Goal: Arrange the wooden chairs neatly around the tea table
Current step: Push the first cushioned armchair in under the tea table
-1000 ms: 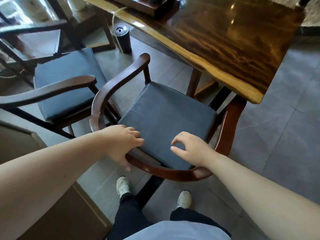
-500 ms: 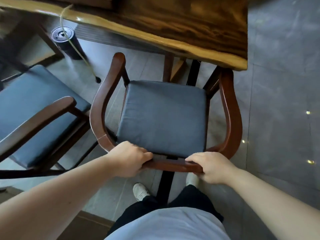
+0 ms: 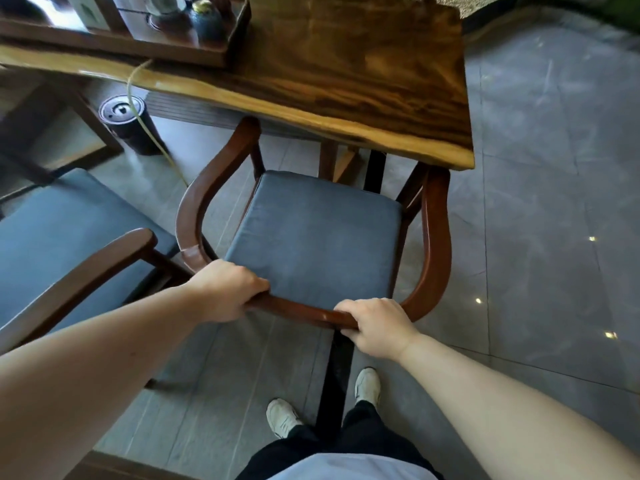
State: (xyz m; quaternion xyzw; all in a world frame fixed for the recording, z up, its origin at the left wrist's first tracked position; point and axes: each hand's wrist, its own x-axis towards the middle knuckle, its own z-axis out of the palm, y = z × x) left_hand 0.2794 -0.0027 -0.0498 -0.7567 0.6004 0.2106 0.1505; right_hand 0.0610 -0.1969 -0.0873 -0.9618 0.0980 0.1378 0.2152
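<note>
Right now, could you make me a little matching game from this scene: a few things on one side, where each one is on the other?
Things:
1. hands
2. wooden tray
3. black cylinder
4. second chair

Places:
A. on the floor under the tea table
B. on the tabletop
C. gripping the back rail of the chair
D. left of the held chair

Pairs: 1-C, 2-B, 3-A, 4-D

Both hands, left (image 3: 227,289) and right (image 3: 375,327), grip the wooden chair's (image 3: 438,237) curved back rail at the tea table (image 3: 346,64).
</note>
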